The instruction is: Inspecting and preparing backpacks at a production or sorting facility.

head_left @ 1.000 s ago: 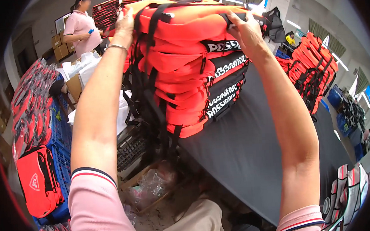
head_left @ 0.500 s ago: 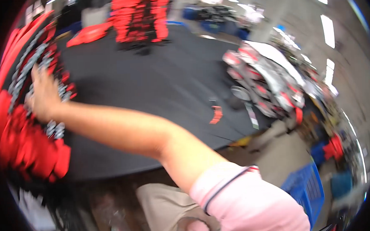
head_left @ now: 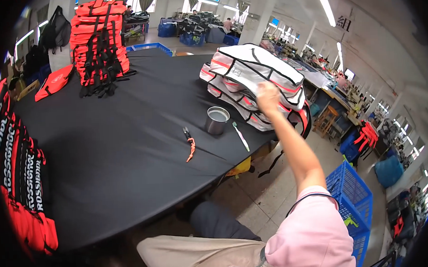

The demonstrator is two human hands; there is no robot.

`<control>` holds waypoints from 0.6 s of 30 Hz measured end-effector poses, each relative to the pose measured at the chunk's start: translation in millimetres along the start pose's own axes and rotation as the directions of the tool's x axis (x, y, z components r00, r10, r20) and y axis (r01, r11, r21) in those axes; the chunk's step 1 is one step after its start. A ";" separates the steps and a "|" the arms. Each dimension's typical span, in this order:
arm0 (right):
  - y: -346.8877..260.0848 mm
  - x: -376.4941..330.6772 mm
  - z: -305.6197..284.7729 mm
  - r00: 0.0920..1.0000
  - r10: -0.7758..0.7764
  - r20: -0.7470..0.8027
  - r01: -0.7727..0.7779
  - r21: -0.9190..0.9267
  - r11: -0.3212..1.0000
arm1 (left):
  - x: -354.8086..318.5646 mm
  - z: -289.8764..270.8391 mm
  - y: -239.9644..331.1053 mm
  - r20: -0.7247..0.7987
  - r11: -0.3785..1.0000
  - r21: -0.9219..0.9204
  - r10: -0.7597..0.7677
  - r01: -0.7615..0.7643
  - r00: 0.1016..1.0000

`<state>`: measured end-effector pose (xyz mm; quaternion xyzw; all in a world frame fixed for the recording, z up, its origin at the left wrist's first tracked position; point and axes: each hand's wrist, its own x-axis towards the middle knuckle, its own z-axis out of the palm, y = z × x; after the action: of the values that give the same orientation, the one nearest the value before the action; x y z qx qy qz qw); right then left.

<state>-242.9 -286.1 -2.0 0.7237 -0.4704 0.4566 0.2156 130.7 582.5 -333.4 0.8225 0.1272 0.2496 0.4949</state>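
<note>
My right hand reaches from the lower right to a stack of white bags with black edging and orange-red strips. Its fingers are curled at the side of the upper bag and look closed on the fabric; the fingertips are partly hidden. My left hand is out of view. Close by on the black-covered table stand an open dark metal can, a green-and-white toothbrush and a small dark tool with an orange-wrapped handle.
Tall orange bags with black straps are stacked at the far left, beside a flat orange piece. Red and black bags line the left edge. Blue plastic crates stand on the floor at my right. People work at benches further back.
My right hand has left the red and black stack on the left and moved across the table to the white bags. The view has swung to the right.
</note>
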 end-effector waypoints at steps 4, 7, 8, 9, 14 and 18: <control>87.0 62.4 -6.9 0.928 0.373 -0.017 -0.363 -0.274 0.891 | -52.9 5.9 13.2 0.032 0.999 0.006 -0.033 0.033 0.999; 148.1 87.1 -3.4 0.975 0.220 0.003 -0.206 -0.337 0.919 | -79.6 32.6 25.6 0.126 0.999 -0.012 -0.050 0.052 0.991; 148.6 91.0 3.6 0.974 0.209 0.083 -0.168 -0.354 0.920 | -86.1 33.6 32.3 0.140 0.999 -0.015 -0.049 0.051 0.989; 149.0 94.2 8.0 0.967 0.198 0.161 -0.127 -0.369 0.921 | -91.6 35.2 38.7 0.157 0.999 -0.017 -0.046 0.049 0.987; 155.5 104.8 46.1 0.867 0.176 0.466 0.023 -0.390 0.920 | -91.0 91.1 76.4 0.344 0.998 -0.067 0.013 0.011 0.939; 135.1 110.2 67.2 0.884 0.379 0.273 -0.288 -0.321 0.902 | -63.2 132.3 103.3 0.526 0.996 -0.082 0.070 -0.031 0.847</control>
<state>-315.2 -452.0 44.4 0.6603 -0.6761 0.2912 0.1483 144.5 405.0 -311.7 0.8447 -0.0442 0.0310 0.5325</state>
